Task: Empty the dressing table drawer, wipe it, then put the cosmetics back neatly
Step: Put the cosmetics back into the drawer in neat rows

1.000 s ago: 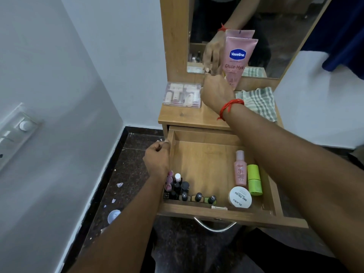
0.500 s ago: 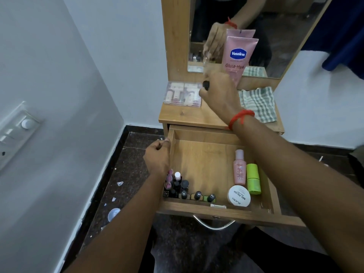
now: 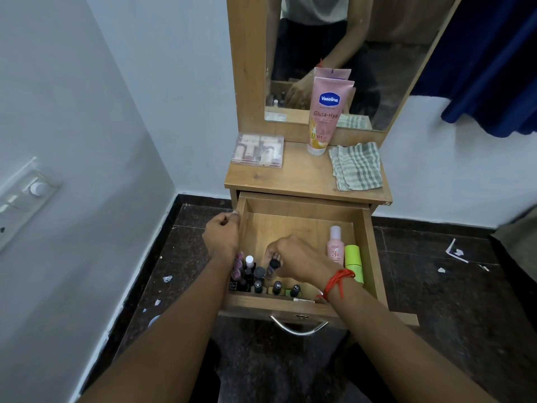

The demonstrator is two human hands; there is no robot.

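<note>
1. Wooden open drawer [image 3: 302, 225], centre frame: my left hand [image 3: 221, 235] grips its left wall.
2. My right hand [image 3: 299, 261] pinches a small black-capped bottle [image 3: 273, 267] over the nail-polish row [image 3: 263, 282], lower left of the drawer.
3. Restocking step, I judge; next, seat it upright beside the others.

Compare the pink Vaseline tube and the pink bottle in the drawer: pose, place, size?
The Vaseline tube stands cap-down on the tabletop, leaning against the mirror; the pink bottle lies flat in the open drawer, cap toward the back. The tube looks clearly larger than the bottle. The tube carries a blue logo; the bottle's print is too small to read. Both are pink and untouched.
</note>
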